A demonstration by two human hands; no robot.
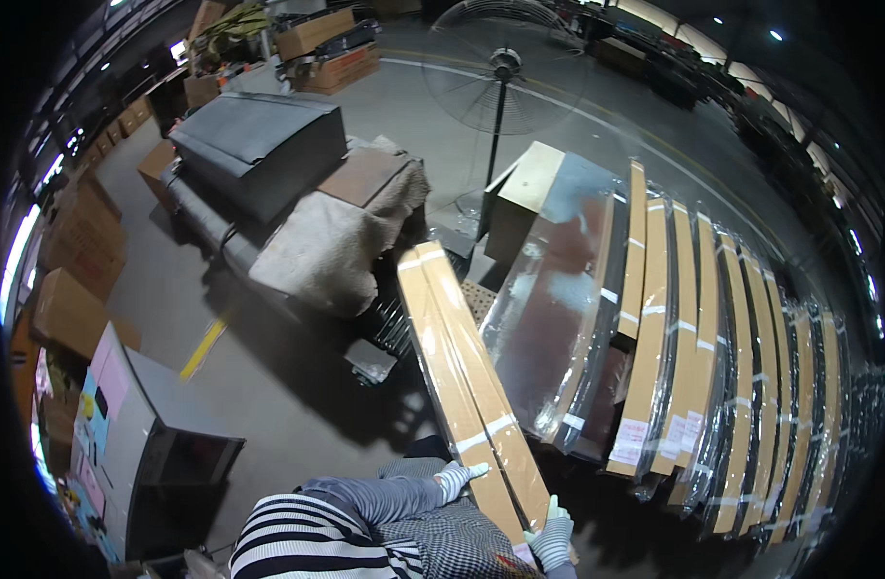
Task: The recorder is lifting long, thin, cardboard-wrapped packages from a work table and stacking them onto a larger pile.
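Note:
Two long, flat cardboard-wrapped packages [459,362], side by side with white bands and clear film round them, stretch from my body up to the middle of the view. My left hand [459,480], in a pale striped glove, grips their left edge near the lower end, thumb over the top. At the lower right edge my right hand [553,540], gloved alike, is closed round the side. The undersides of the packages and most of my fingers are hidden.
A row of similar wrapped packages [698,357] stands at the right, beside a film-covered metal-topped surface [549,318]. Ahead are a cloth-draped bench [317,251], a dark grey box [259,140] and a large stand fan [503,66]. A grey cabinet [143,444] stands at the left.

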